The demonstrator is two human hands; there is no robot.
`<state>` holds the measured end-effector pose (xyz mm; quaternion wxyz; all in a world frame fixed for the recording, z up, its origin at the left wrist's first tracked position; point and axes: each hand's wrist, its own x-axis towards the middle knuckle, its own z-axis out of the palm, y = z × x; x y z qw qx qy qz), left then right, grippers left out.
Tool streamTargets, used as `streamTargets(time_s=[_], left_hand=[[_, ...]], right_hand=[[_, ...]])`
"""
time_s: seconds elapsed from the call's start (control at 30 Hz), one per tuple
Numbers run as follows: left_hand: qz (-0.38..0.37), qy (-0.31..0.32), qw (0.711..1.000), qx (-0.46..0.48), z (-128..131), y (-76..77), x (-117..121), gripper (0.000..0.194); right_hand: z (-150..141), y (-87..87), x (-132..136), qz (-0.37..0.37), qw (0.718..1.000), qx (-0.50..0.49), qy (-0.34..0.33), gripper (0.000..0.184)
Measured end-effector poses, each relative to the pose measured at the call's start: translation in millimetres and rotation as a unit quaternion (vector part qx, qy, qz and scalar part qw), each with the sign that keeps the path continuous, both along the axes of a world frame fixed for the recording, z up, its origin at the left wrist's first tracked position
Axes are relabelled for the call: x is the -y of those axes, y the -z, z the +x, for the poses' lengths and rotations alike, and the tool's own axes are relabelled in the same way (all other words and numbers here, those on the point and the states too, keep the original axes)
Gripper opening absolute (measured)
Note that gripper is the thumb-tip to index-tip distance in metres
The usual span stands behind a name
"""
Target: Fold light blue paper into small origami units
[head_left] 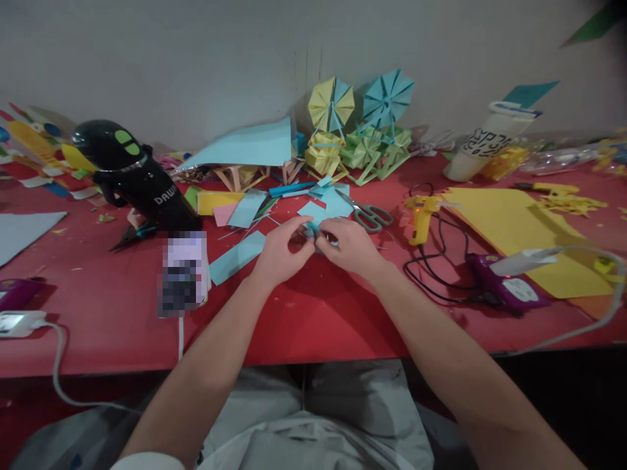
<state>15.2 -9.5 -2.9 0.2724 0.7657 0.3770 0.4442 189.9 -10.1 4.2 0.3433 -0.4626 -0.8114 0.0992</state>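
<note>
My left hand [288, 248] and my right hand [347, 245] meet over the middle of the table, thumbs and fingertips pinched together. Between them is a small piece of blue paper [313, 230], mostly covered by my fingers, so its shape is unclear. Just beyond my fingertips lie blue paper pieces [337, 202], and grey-handled scissors [373, 217] rest beside them, past my right hand. A blue paper strip [238, 258] lies flat to the left of my left hand.
Folded paper models [332, 108] stand along the wall. Left are a black bottle [147, 176] and a phone [185, 274]. Right are a yellow glue gun [421, 219] with its cable, a purple power strip [514, 287], yellow paper sheets [529, 235] and a tilted cup [482, 143].
</note>
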Motion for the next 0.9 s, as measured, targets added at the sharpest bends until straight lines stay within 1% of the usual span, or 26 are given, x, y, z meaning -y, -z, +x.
streamTargets(time_s=[0.1,0.2,0.27,0.3,0.37,0.43,0.5,0.7,0.8,0.9], left_hand=[[0.018,-0.039,0.999,-0.007,-2.0,-6.0,-0.3,0.024],[0.029,-0.086,0.996,0.002,-5.0,-10.3,-3.4,0.021],[0.014,-0.095,0.995,0.024,-7.2,-12.3,-6.2,0.021],[-0.010,-0.087,0.996,0.035,-8.2,-13.3,-7.4,0.021],[-0.086,-0.046,0.994,0.045,-10.2,-15.7,-8.7,0.022],[-0.166,0.003,0.985,0.040,-11.9,-18.5,-8.6,0.023],[-0.213,0.026,0.976,0.041,-13.2,-20.7,-7.6,0.025],[-0.276,0.036,0.958,0.073,-17.1,-18.9,-7.4,0.034],[-0.271,0.029,0.960,0.068,-18.8,-17.0,-8.4,0.035],[-0.256,0.019,0.965,0.058,-18.8,-18.3,-7.8,0.034]], right_hand=[[3.0,1.2,-3.2,-0.004,0.999,-0.031,-0.011,0.020],[5.4,1.5,-5.4,-0.021,0.997,-0.056,-0.049,0.024],[6.0,1.6,-5.9,-0.031,0.994,-0.069,-0.073,0.023],[6.1,1.8,-5.9,-0.036,0.993,-0.075,-0.083,0.023],[6.3,2.3,-6.0,-0.050,0.990,-0.089,-0.097,0.023],[6.9,3.3,-6.3,-0.070,0.987,-0.107,-0.096,0.023],[8.0,4.5,-7.0,-0.088,0.984,-0.122,-0.092,0.022],[9.6,6.2,-8.1,-0.095,0.982,-0.136,-0.091,0.023],[8.5,4.4,-6.5,-0.103,0.980,-0.137,-0.099,0.026],[7.5,1.4,-4.1,-0.113,0.981,-0.124,-0.100,0.035]])
